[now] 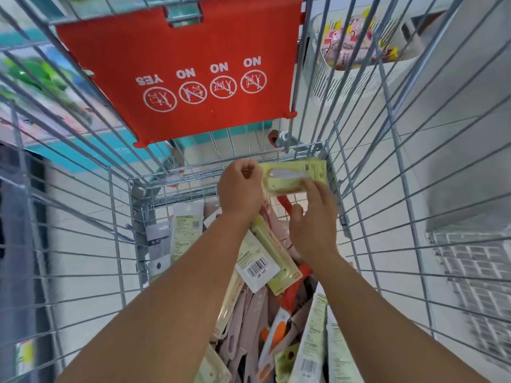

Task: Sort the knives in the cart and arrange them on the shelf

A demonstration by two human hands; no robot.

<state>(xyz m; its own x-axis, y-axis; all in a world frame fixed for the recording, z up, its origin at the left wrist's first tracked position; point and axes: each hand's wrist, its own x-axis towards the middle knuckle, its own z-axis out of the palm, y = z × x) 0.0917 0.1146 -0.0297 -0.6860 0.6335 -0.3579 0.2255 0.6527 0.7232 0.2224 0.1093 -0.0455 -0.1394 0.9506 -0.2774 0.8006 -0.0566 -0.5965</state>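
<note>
Pale-green knife pack [294, 176] was pinched by the left hand [240, 189], right hand [313, 217] steadying it flat (likely reading it for sorting) above the cart [359, 167].

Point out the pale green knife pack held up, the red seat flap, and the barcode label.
Knife pack [293, 176], head view: card front.
Red seat flap [193, 51], head view: upper panel.
Barcode label [255, 268], head view: printed bars.
</note>
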